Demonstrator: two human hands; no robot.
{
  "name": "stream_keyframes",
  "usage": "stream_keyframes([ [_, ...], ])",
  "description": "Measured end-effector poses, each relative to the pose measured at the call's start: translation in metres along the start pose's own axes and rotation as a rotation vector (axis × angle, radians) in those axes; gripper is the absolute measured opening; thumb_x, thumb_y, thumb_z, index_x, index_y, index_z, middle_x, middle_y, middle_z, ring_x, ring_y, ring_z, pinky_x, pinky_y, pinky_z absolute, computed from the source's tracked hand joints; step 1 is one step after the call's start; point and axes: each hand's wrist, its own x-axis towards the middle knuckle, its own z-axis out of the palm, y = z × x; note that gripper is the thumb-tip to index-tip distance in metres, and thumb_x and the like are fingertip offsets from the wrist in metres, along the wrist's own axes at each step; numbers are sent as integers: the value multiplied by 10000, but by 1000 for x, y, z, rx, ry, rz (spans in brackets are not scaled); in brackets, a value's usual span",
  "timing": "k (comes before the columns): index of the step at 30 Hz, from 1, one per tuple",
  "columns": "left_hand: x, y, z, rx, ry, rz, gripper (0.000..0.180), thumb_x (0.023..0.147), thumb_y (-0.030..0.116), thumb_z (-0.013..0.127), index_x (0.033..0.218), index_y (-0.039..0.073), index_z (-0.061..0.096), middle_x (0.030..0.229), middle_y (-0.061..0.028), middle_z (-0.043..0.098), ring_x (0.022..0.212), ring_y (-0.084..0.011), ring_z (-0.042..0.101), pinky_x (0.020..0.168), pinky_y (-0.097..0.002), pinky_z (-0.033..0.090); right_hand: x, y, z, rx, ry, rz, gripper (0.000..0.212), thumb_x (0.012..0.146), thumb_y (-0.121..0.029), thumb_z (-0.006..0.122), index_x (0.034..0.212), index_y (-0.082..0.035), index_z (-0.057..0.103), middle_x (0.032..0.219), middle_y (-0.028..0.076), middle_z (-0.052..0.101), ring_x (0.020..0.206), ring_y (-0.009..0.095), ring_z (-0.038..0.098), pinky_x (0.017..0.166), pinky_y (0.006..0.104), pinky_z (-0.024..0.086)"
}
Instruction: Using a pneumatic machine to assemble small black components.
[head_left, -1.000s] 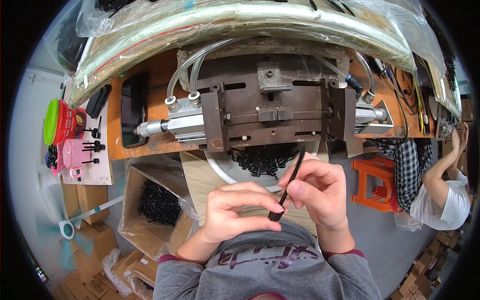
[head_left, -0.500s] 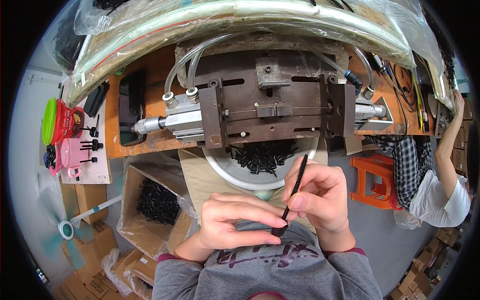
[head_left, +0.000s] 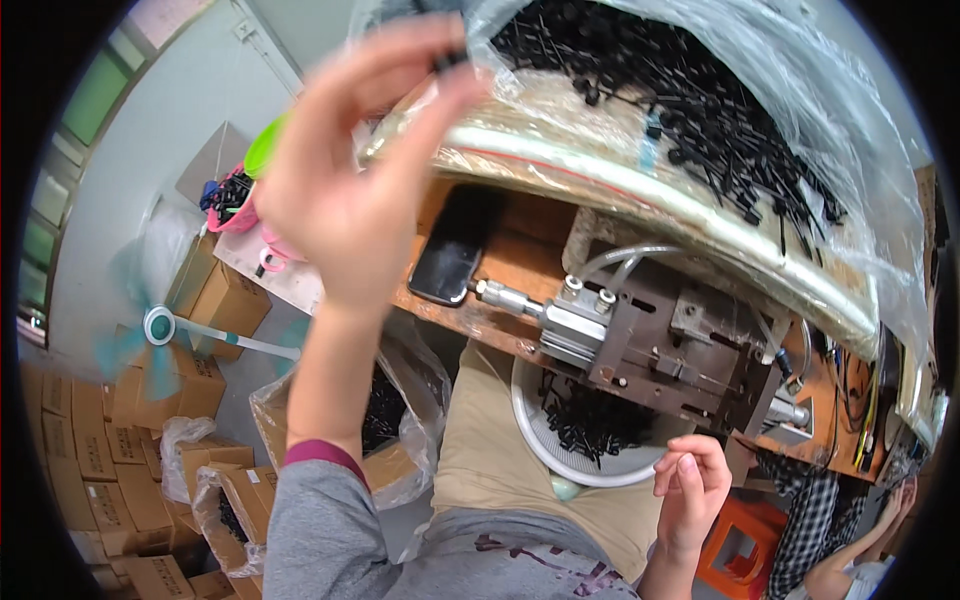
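My left hand [head_left: 345,200], blurred by motion, is raised at the upper left beside the plastic-lined edge of the bench. Its thumb and fingers are closed on a black mascara wand [head_left: 450,62], of which only a smeared dark piece shows. Lower right, my right hand [head_left: 695,495] hovers past the rim of a white basin [head_left: 530,440], its fingers loosely bent and slightly apart with nothing visible in them. Several black wands [head_left: 590,425] lie heaped in that basin, between my knees. Above it sits a brown metal fixture [head_left: 640,350] with an air cylinder [head_left: 575,335].
A large pile of black wands [head_left: 690,100] lies on plastic sheeting at the back. A phone [head_left: 447,262] rests on the bench. On the left are a turning fan [head_left: 160,325] and stacked cartons [head_left: 130,450]. An orange stool [head_left: 740,545] and another person's checked trousers [head_left: 800,520] are at right.
My hands have parted: the left has swung up and left with the wand, while the right has let go and stays low. The view has turned left, bringing the large pile into sight.
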Motion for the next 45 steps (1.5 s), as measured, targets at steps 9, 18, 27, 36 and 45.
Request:
stream_keyframes([
  [9,90,-43,-7,398,215,29,519,891,77,612,1383,28,453,1357,-214,521,1261,-315,500,1066,-428,380,-6,-1,3,-106,14,-64,152,908,-83,612,961,58,626,763,103,618,566,95,558,514,192,423],
  [18,-4,-6,2,94,-295,-123,222,862,62,685,1078,10,680,1013,-66,725,979,-155,667,918,-311,485,-2,-9,2,-183,35,-91,101,912,-30,586,939,55,631,773,85,602,592,89,572,524,187,434],
  [27,76,-134,38,200,-107,-246,209,888,48,546,1038,3,684,1032,-166,681,1071,-266,620,963,-365,445,-3,-10,14,-208,12,-58,111,916,-38,598,939,64,632,782,94,613,598,94,576,539,195,446],
  [36,140,-273,118,922,-278,212,194,851,114,532,928,63,702,933,-152,703,1043,-289,627,1034,-451,367,-14,8,11,-205,47,149,152,955,-76,585,1051,23,648,804,79,647,659,118,562,629,242,443],
  [45,157,-311,173,1353,-505,116,179,851,184,633,942,60,724,893,-130,721,933,-268,680,918,-376,460,-8,29,-3,-69,124,262,203,980,-130,554,1072,37,624,821,96,643,680,125,554,651,257,438],
])
